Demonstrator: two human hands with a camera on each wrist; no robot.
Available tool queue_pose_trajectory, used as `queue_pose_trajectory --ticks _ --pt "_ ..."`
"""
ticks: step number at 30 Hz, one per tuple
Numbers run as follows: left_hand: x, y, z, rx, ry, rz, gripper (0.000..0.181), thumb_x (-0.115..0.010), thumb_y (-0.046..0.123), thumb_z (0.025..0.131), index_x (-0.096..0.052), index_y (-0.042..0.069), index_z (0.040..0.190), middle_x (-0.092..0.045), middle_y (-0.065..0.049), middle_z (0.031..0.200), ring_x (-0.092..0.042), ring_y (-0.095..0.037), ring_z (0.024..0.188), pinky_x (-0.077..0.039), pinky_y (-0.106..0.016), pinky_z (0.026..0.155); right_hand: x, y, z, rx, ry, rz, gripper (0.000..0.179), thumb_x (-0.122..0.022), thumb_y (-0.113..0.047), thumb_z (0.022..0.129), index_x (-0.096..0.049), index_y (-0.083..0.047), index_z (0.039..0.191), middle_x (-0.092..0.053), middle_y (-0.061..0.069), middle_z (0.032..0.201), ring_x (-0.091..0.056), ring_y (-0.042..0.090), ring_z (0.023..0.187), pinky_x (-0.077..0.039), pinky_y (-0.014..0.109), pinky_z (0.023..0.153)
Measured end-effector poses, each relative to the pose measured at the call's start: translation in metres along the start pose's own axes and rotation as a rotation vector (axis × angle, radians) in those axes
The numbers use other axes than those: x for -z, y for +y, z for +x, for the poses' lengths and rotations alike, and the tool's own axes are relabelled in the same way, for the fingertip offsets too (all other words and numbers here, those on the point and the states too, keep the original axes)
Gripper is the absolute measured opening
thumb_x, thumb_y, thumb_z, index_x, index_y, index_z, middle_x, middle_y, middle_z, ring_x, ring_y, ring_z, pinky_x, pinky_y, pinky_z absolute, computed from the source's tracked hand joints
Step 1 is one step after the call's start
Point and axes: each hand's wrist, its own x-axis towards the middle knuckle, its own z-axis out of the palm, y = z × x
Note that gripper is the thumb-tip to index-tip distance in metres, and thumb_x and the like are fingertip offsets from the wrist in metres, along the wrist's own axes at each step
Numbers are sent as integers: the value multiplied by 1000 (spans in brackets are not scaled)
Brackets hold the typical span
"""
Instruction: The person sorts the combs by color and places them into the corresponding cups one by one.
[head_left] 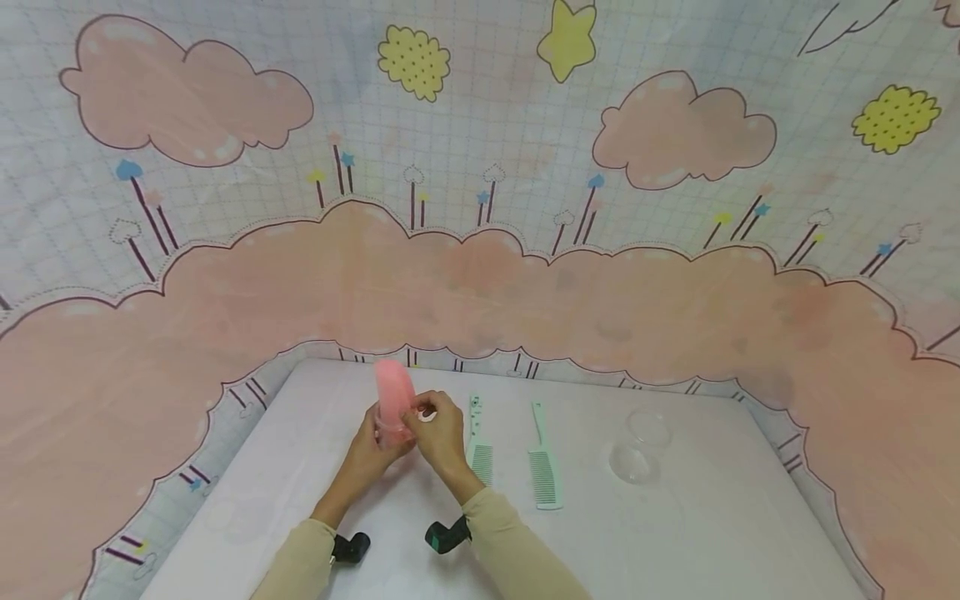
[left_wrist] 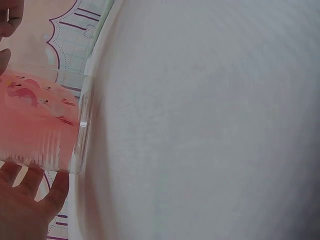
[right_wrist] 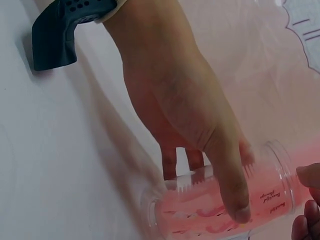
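Note:
A pink comb (head_left: pixel 393 387) with flamingo prints stands with its toothed part inside a clear plastic container (right_wrist: pixel 200 220), its rounded end rising out of the opening. The left hand (head_left: pixel 378 442) grips the container's wall, its thumb (right_wrist: pixel 240 212) on one side and its fingers on the toothed side. At the mouth, the right hand (head_left: pixel 442 429) pinches the comb near its edge with curled fingers. Through the clear wall, the comb's teeth (left_wrist: pixel 45 150) show in the left wrist view. The container's base (left_wrist: pixel 82 140) is held close over the white table (left_wrist: pixel 210 120).
Two mint-green combs lie just right of the hands, one partly behind the right forearm (head_left: pixel 480 467) and the other comb (head_left: pixel 545 475) farther right. Two clear round plastic pieces, a nearer one (head_left: pixel 632 462) and a farther one (head_left: pixel 651 428), rest toward the table's right.

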Motion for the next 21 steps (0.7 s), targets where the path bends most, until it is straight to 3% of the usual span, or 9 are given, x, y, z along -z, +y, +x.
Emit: queue_pose_trajectory --ticks 12,21 --pt "-4 -2 0 6 -7 -6 100 -78 43 82 -16 16 155 -34 -16 156 -37 -38 142 -37 -60 112 13 1 -2 -23 -21 31 18 -79 -14 79 -68 -11 93 -69 5 92 -63 20 85 -47 18 70" --pt "-3 -2 2 -31 0 -22 94 -79 34 83 -20 13 152 -41 -17 150 -43 -37 137 -40 -59 110 32 -6 -2 18 -13 101 23 -77 -14 82 -66 -6 100 -71 9 100 -66 21 95 -55 45 84"
